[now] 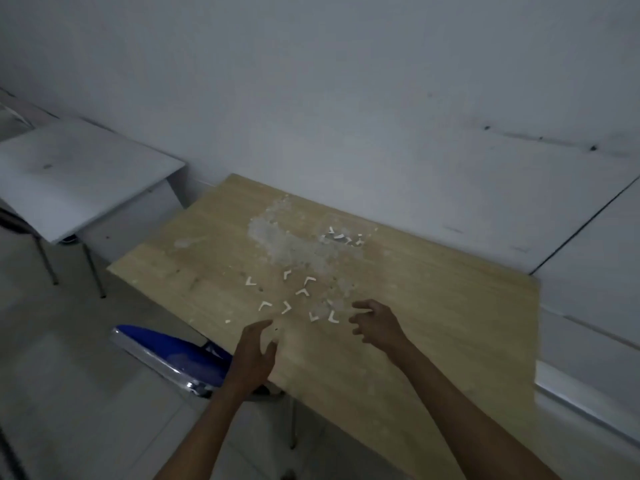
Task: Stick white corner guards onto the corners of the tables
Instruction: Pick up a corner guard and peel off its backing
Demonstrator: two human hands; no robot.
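Both forearms reach up from the bottom of the head view. I have my left hand [254, 348] over the near edge of the wooden table [433, 323], fingers straight and loosely spread, holding nothing. My right hand [375, 322] hovers just beside the white corner guards [303, 291], fingers relaxed and slightly bent, also empty.

To do this pick well, I judge I should pinch one guard by its outer legs, the nearest one [333, 317], and keep my fingertips off the inner adhesive faces.

I count about eight L-shaped guards near my hands, a few more blurred in the far cluster [346, 236], one pale translucent patch of scraps [277, 237], one white table [69, 174] and one blue chair [173, 355].
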